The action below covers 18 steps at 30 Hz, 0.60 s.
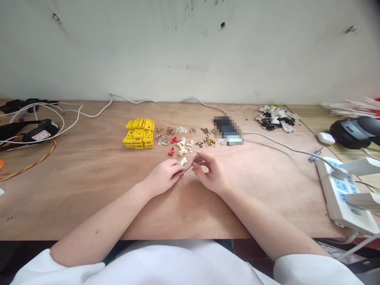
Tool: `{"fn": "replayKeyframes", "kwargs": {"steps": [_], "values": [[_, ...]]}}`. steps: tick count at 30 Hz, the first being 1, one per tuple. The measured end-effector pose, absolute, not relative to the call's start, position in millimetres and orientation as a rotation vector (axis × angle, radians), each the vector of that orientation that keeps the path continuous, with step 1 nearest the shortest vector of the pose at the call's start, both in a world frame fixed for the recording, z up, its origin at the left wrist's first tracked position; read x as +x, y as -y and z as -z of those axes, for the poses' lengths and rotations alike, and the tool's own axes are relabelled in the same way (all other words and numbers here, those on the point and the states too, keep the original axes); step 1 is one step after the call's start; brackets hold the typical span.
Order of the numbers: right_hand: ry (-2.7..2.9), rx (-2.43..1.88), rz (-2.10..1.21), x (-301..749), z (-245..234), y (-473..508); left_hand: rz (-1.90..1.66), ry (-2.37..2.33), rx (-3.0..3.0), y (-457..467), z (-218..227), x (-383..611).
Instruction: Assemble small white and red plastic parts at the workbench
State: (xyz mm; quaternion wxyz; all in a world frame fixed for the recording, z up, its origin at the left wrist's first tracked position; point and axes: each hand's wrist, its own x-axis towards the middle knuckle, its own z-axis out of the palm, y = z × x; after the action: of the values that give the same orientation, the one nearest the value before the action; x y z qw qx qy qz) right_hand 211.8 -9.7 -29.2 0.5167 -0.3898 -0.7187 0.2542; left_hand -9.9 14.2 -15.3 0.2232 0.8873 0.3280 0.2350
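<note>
My left hand (164,176) rests on the wooden table (89,190), fingers curled and pinched at a thin metal pin-like piece. My right hand (209,172) is beside it, fingers closed on a small grey part (198,159) at the pin's other end. Just beyond the hands lie small white plastic pieces (182,150), red beads (172,145) and little brass and metal parts (208,141). A stack of yellow plastic housings (139,133) stands to the left of them.
A blurred dark device (228,130) lies behind the parts with a cable running right. A pile of black and white parts (276,117) is at the back right. A white power strip (341,194) sits at the right edge. Black tools and cables (32,128) lie at the left.
</note>
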Motion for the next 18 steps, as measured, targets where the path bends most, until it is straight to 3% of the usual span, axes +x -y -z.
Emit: {"fn": "replayKeyframes", "kwargs": {"steps": [4,11,18], "values": [[1.822,-0.929,-0.549,212,21,11,-0.652,-0.900,2.445,-15,15,-10],[1.981,-1.052,-0.737,212,2,10,-0.677,-0.891,2.383,-13,13,-6],[2.435,-1.127,-0.610,211,-40,-5,-0.676,-0.926,2.323,-12,5,0]]}}
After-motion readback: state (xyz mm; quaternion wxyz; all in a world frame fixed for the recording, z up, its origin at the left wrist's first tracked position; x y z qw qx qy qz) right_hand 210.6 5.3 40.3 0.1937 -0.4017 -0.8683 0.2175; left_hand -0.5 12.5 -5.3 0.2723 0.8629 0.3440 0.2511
